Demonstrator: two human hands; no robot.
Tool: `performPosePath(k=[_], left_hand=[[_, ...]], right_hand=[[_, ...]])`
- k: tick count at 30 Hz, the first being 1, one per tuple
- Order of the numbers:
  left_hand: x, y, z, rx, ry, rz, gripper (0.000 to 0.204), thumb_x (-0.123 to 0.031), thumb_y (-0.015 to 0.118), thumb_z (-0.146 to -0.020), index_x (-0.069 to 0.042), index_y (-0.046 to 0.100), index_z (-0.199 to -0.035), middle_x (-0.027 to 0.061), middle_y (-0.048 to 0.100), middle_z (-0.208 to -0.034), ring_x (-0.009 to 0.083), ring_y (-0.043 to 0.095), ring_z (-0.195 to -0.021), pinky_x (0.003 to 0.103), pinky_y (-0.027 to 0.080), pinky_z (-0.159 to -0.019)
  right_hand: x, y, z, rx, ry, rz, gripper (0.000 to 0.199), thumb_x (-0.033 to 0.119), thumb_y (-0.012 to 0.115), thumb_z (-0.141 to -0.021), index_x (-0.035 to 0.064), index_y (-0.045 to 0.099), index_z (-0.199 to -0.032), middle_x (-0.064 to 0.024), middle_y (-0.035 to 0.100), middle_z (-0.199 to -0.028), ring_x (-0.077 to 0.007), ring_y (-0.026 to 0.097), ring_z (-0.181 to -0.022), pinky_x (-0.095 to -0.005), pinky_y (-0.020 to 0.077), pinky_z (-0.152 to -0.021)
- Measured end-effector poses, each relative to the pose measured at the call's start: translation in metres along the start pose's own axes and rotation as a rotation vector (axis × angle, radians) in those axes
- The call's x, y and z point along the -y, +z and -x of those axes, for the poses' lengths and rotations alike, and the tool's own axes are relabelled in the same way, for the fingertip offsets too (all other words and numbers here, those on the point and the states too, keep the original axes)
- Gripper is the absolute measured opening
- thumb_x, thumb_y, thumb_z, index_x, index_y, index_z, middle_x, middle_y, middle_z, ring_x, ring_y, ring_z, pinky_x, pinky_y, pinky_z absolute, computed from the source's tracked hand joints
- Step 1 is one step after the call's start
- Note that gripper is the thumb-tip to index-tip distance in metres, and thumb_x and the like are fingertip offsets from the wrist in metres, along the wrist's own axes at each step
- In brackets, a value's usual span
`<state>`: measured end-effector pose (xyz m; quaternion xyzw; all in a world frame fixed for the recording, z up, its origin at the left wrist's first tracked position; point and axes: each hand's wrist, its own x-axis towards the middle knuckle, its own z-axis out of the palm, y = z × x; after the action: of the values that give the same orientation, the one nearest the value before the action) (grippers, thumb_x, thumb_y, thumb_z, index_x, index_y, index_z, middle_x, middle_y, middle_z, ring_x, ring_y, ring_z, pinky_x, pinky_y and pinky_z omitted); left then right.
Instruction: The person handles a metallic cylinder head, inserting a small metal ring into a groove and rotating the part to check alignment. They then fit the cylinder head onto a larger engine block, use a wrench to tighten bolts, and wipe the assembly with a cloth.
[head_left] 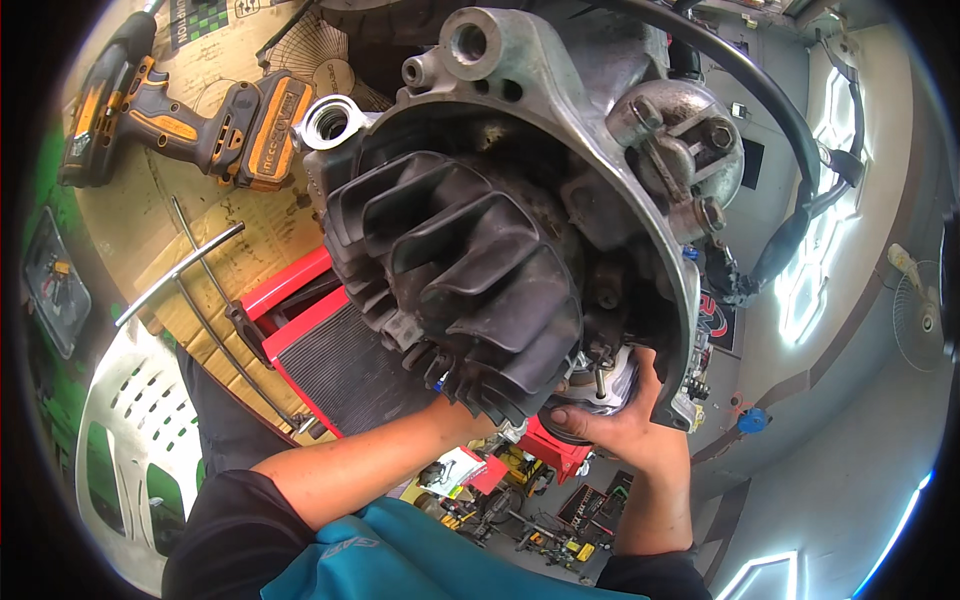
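Note:
A large engine casing [590, 90] of grey metal fills the middle of the view, and a black finned cooling fan [470, 260] sits inside its round opening. Below the fan's right side, my right hand [635, 420] is closed round a silver metal part [605, 388], which has a thin stud standing up from it. The thumb lies across the near side of that part, with fingers at its right edge. My left hand [465, 418] reaches in under the fan's lower left edge. Its fingers are hidden behind the fins, so what they touch does not show.
An orange and black cordless drill [180, 125] lies on cardboard at upper left, with a T-handle wrench [180, 275] below. A red tool cart [340, 375] with a ribbed black top stands behind the fan. A white plastic chair [140, 430] is at left; a black cable [780, 130] arches at right.

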<state>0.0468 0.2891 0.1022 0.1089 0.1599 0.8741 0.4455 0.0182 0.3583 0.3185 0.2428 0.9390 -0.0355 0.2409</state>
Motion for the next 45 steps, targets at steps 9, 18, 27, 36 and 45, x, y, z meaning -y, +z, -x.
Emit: performPosePath(k=[9,18,27,36,45], left_hand=[[-0.029,-0.005,0.001,-0.082,0.106,-0.221,0.031,-0.025,0.071,-0.096,-0.003,0.065,-0.119,0.0116,0.066,-0.115,0.0255,0.06,-0.108,0.042,0.049,-0.095],[-0.047,-0.009,0.008,-0.008,-0.21,-0.22,0.066,-0.034,0.065,-0.102,-0.002,0.036,-0.153,0.0147,0.043,-0.154,0.0254,0.042,-0.141,0.042,0.033,-0.118],[-0.033,-0.008,0.01,-0.056,-0.104,-0.181,0.048,-0.026,0.069,-0.1,-0.005,0.053,-0.14,0.0093,0.05,-0.144,0.02,0.049,-0.13,0.038,0.039,-0.113],[-0.016,-0.005,-0.002,-0.063,0.181,-0.136,0.026,-0.019,0.067,-0.1,-0.003,0.064,-0.12,0.0081,0.065,-0.107,0.02,0.061,-0.101,0.038,0.052,-0.09],[-0.019,-0.004,-0.004,-0.138,0.389,-0.352,0.03,-0.016,0.066,-0.098,-0.005,0.063,-0.125,0.0131,0.066,-0.115,0.0255,0.063,-0.109,0.042,0.052,-0.095]], right_hand=[[0.011,0.006,0.003,-0.032,0.034,0.0,0.094,0.04,0.093,-0.061,0.0063,0.05,-0.137,-0.0292,0.047,-0.135,-0.0484,0.041,-0.132,-0.0553,0.037,-0.11],[0.022,-0.007,-0.008,-0.094,-0.091,0.261,0.094,0.045,0.094,-0.06,0.0089,0.055,-0.137,-0.0338,0.043,-0.141,-0.0513,0.04,-0.137,-0.0578,0.0345,-0.112],[0.042,-0.016,-0.018,-0.124,-0.182,0.245,0.072,0.036,0.088,-0.062,-0.0003,0.066,-0.121,-0.0189,0.064,-0.123,-0.0378,0.058,-0.119,-0.0499,0.0416,-0.104],[0.04,-0.017,-0.023,-0.068,-0.093,0.049,0.066,0.012,0.094,-0.066,-0.0029,0.062,-0.121,-0.0102,0.07,-0.108,-0.0218,0.066,-0.099,-0.0375,0.0512,-0.093],[0.023,-0.003,-0.016,-0.153,-0.147,0.008,0.07,0.002,0.093,-0.069,-0.0012,0.057,-0.128,-0.0116,0.066,-0.119,-0.0212,0.065,-0.105,-0.038,0.0514,-0.099]])
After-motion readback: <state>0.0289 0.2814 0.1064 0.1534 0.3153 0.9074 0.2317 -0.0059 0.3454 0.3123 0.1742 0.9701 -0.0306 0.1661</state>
